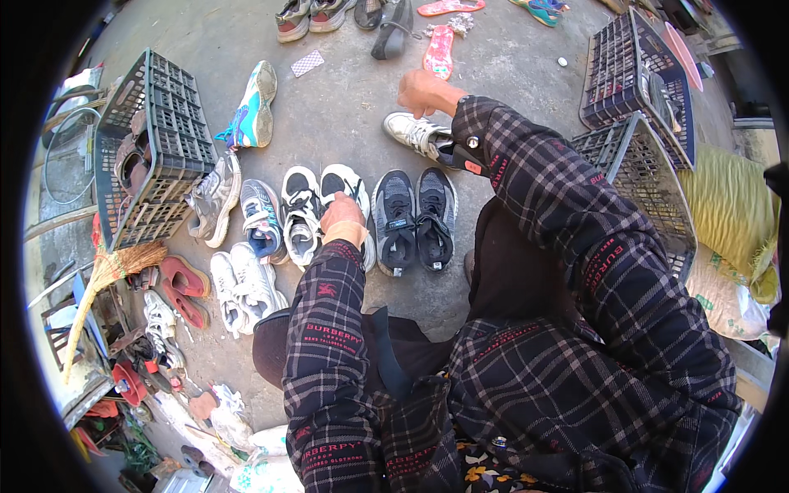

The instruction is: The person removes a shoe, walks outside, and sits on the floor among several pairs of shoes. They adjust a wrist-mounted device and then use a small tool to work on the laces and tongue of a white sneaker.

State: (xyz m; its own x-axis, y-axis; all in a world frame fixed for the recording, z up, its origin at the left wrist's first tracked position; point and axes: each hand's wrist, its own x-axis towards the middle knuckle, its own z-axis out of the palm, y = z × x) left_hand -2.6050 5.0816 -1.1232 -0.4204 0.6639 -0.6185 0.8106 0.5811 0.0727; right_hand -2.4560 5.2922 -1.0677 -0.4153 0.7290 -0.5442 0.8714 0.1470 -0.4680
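Observation:
My left hand is closed over the middle of a black-and-white sneaker, its fingertips partly hidden. Left of that shoe stands its mate, another black-and-white sneaker. A pair of dark grey knit sneakers sits just to the right. Farther out, my right hand is curled into a fist above the toe of a single white sneaker; whether it holds anything is hidden. The heel of that white sneaker is partly behind my right sleeve.
Blue-and-white sneakers, white sneakers and red shoes stand at the left. Black plastic crates flank the area, one at left, others at right. Pink insoles and more shoes lie ahead. A straw broom leans left.

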